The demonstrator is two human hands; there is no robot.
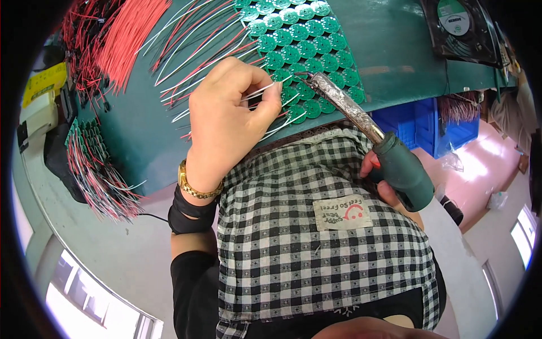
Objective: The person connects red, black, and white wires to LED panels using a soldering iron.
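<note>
My left hand pinches a thin white wire between thumb and forefinger, its end lying at a round green circuit board. A panel of such circuit boards lies on the green table, with red, white and black wires running off its left side. My right hand is closed round the dark green handle of a soldering iron, and is partly hidden behind it. The iron's metal barrel slants up to the left, with its tip over the boards close to the white wire's end.
Bundles of red wires lie at the far left of the table. Wired boards hang at its left edge. At the far right sits a solder spool in black wrapping. A blue crate stands beyond the table's right edge.
</note>
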